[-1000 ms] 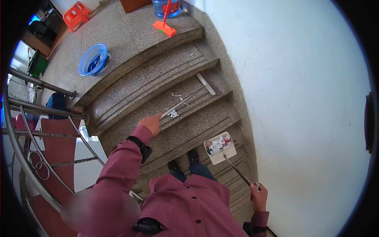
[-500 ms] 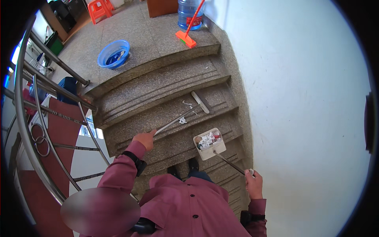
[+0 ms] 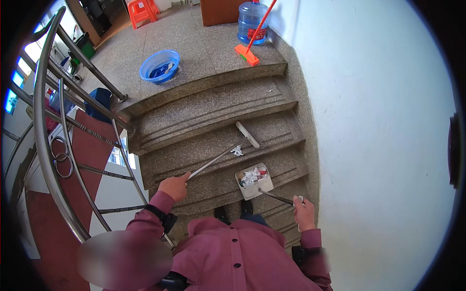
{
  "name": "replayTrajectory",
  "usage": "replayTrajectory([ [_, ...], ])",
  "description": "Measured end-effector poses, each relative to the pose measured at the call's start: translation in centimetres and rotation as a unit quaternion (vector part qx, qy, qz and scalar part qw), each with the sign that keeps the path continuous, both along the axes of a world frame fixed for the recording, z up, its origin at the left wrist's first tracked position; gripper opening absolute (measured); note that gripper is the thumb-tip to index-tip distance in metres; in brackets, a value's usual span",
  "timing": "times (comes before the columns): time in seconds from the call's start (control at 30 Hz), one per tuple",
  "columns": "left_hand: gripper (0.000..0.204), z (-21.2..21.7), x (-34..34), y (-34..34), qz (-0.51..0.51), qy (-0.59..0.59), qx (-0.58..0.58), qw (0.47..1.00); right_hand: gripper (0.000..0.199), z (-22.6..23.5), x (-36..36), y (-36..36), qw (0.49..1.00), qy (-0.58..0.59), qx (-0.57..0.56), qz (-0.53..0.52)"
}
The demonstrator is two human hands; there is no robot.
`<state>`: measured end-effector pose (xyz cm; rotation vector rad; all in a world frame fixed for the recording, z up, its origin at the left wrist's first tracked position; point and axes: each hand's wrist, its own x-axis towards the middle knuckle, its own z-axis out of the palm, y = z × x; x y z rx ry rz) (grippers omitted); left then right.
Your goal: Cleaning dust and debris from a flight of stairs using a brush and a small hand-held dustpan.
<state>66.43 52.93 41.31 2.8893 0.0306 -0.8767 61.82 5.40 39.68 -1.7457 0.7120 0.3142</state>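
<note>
My left hand [image 3: 174, 187] is closed around the grey handle of a broom [image 3: 248, 135]. The broom's pale head rests, bristles to the right, on a stone step. Just below the head, on the same step, lies a crumpled white paper scrap [image 3: 237, 151]. My right hand [image 3: 304, 213] grips the dark handle of a white dustpan [image 3: 251, 193], low over the steps in front of my feet. Inside the pan is a heap of white paper bits [image 3: 253, 175] with a few coloured pieces among them.
A metal railing [image 3: 48, 179] curves along the left; a white wall [image 3: 383, 145] borders the right. On the landing above are a blue basin [image 3: 144, 72] with cloth in it, an orange brush [image 3: 247, 55], a water bottle [image 3: 252, 24] and a red stool [image 3: 141, 12].
The broom head has shifted left and nearer, and the long paper strip beside it no longer shows. The dustpan has moved left relative to the steps. My whole view has shifted slightly left.
</note>
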Motion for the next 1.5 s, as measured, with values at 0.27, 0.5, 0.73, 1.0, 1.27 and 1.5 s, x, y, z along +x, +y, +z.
replayTrajectory([
  [0.27, 0.053, 0.6, -1.9, -2.0, 0.014, -0.035, -0.032, 0.999, 0.030, 1.6, 2.4, 1.2, 1.000, 0.011, 0.019, -0.021],
  [0.5, 0.054, -2.1, 2.3, -9.1, -0.015, -0.057, -0.070, 0.996, 0.035, 1.0, 5.5, -0.7, 0.999, 0.013, 0.044, 0.023],
  [0.73, 0.055, -3.6, 9.7, -18.8, -0.051, -0.027, -0.067, 0.996, 0.033, -1.1, 8.5, -3.1, 0.998, -0.009, 0.020, 0.061],
  [1.0, 0.060, -6.5, 12.1, -20.6, -0.040, -0.013, -0.062, 0.997, 0.030, -1.0, 9.4, -3.2, 0.996, -0.008, 0.044, 0.076],
  [1.27, 0.060, -4.6, 7.1, -16.4, 0.011, 0.026, -0.040, 0.999, 0.038, 0.1, 9.2, -3.0, 0.997, 0.025, 0.017, 0.073],
  [1.5, 0.061, -5.0, 0.8, -11.2, 0.063, 0.062, -0.025, 0.996, 0.033, -0.7, 8.4, -2.3, 0.997, -0.002, 0.027, 0.073],
])
